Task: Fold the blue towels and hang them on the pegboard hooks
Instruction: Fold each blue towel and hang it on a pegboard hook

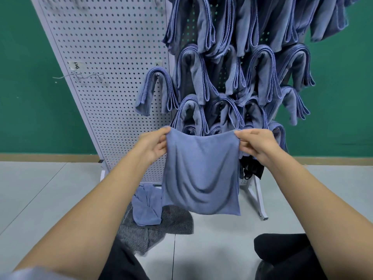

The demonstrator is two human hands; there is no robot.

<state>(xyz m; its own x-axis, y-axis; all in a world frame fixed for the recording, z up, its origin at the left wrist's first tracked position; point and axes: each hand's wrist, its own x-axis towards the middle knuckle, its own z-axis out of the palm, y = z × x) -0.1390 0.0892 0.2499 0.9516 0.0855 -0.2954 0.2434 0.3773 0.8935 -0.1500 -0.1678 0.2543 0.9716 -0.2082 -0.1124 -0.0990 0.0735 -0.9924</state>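
We hold a soft blue microfibre towel (pixel 200 174) below the white pegboard (pixel 105 57); left hand (pixel 155 145) and right hand (pixel 255 146) pinch its top corners. Light, limp, likely best gripped at corners.

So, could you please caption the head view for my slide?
The left hand and right hand pinch top corners of a blue cloth towel before a white pegboard hung with folded blue towels.
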